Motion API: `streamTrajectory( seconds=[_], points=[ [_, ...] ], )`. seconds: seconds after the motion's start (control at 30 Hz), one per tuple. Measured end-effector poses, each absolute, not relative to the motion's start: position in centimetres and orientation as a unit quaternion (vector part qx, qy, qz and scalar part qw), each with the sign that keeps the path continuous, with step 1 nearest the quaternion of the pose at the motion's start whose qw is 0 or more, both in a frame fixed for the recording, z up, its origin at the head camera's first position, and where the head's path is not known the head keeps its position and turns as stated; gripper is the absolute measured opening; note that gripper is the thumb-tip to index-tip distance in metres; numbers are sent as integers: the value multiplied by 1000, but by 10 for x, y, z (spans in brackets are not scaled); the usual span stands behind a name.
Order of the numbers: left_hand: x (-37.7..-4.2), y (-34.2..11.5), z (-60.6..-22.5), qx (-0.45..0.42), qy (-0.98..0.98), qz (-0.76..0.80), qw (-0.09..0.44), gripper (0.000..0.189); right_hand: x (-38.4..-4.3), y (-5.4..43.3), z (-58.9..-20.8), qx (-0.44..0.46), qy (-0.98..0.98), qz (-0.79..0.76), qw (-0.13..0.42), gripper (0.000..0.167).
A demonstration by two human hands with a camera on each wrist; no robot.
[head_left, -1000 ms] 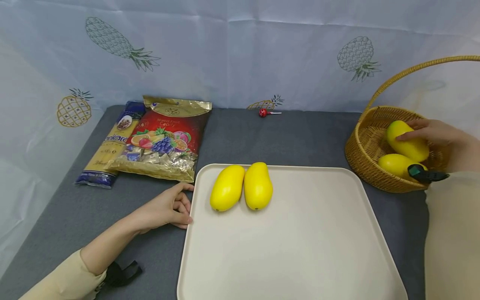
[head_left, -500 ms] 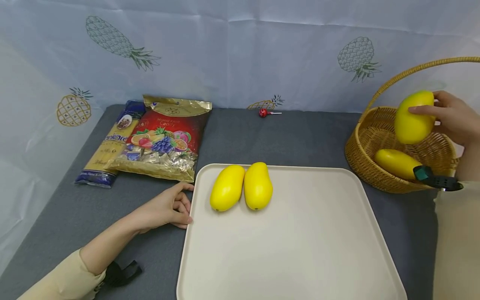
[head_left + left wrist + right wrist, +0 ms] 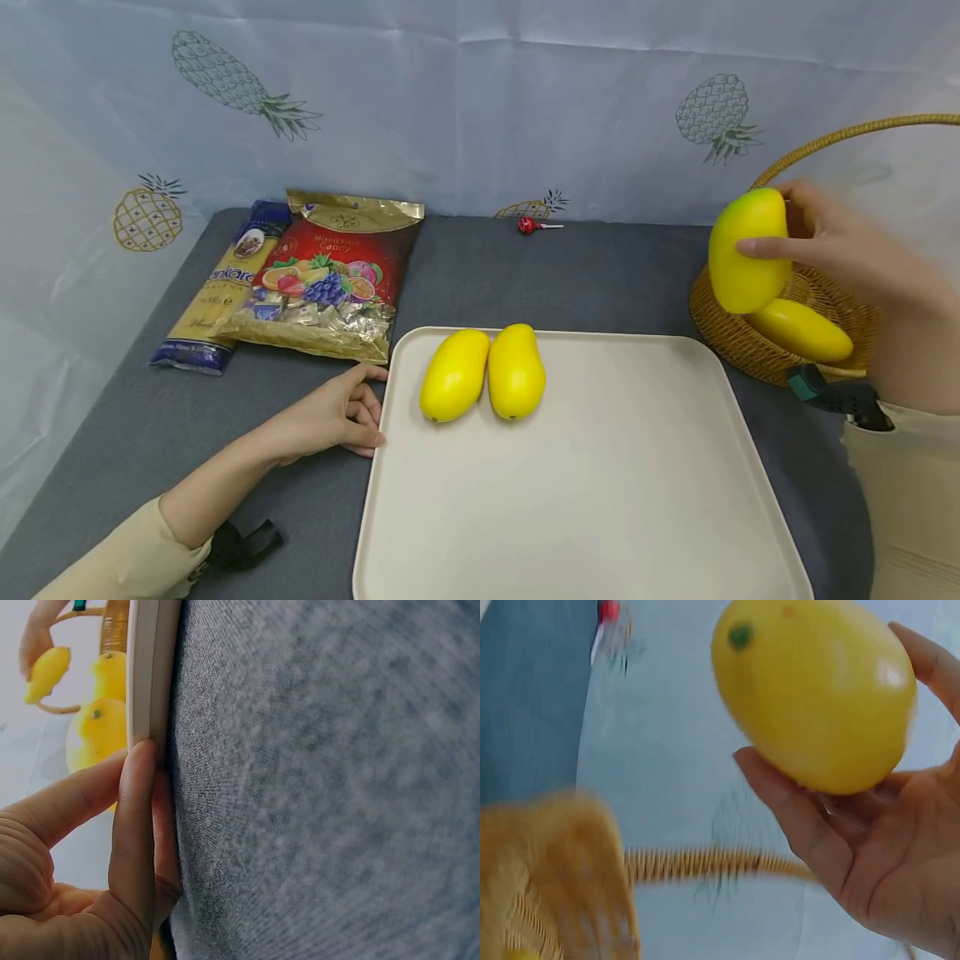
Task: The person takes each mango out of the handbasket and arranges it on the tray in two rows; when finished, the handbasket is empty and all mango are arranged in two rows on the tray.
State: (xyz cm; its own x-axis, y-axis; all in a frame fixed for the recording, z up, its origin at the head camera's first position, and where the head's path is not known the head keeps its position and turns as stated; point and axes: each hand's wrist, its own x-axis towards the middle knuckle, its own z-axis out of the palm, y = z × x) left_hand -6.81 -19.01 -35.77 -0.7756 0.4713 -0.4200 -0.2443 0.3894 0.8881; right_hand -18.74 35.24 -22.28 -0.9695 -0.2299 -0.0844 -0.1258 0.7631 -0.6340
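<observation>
My right hand [image 3: 840,237] grips a yellow mango [image 3: 750,250] with a greenish top and holds it above the left part of the wicker basket [image 3: 731,337]. In the right wrist view the thumb and fingers close around the mango [image 3: 817,690] from both sides. Another mango [image 3: 802,329] lies inside the basket. My left hand [image 3: 330,417] touches the left edge of the beige tray [image 3: 600,483] with its thumb and index finger; the left wrist view shows fingertips against the tray's rim [image 3: 146,682]. Two mangoes [image 3: 455,375] lie side by side at the tray's upper left.
A red and gold candy bag [image 3: 330,275] overlaps a blue and yellow pasta packet [image 3: 225,292] at the back left. Near the back edge of the grey table [image 3: 547,283] lies a red lollipop [image 3: 528,225]. The basket's tall handle [image 3: 847,137] arches behind the right hand.
My right hand has lifted the mango out of the basket and carried it left, to over the basket's left rim. The left hand and tray stay still.
</observation>
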Motion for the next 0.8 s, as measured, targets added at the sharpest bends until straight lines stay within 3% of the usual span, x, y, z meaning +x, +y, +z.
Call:
streamTrajectory(
  seconds=[0.27,0.6,0.8],
  points=[
    [-68,-191,-358,79,766,548,326,89,-166,291,-222,-102,906,-388,136,42],
    [-68,-191,-358,81,765,548,328,88,-134,216,-239,-153,833,-482,224,53],
    [-68,-191,-359,84,765,548,327,88,-116,184,-253,-182,778,-534,277,51]
  ],
)
